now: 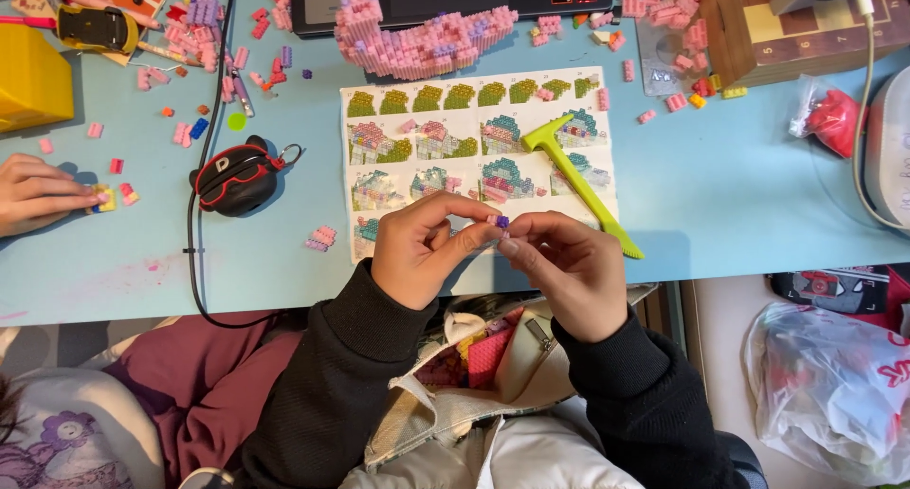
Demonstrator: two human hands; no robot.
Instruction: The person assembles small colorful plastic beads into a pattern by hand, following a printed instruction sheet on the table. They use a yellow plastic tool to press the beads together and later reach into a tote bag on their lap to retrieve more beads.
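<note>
Head view, from the left edge of the light-blue table [758,195]: another person's hand [33,193] lies flat at that edge, its fingertips on a few small yellow and pink bricks [106,199]. Toward the far left corner sit a yellow box [30,77] and a yellow toy car [93,29], with loose pink bricks scattered around them. A black cable [192,214] runs down to the near edge, passing a black round case with red trim [235,176].

In the middle lies the instruction sheet [474,119], printed with rows of coloured building steps; a lime-green brick-separator tool [578,181] rests across its right part. Beyond the sheet's far edge stands a half-built pink brick model [422,44].

Over the near edge of the sheet the left hand [417,252] and right hand [569,271] meet — fingertips of both pinched together on a tiny purple brick [500,222], held just above the sheet. Below them, on the lap, an open cream pouch [493,356] shows more bricks.

At the far right — a wooden box [806,29] and a white cable [864,91].
</note>
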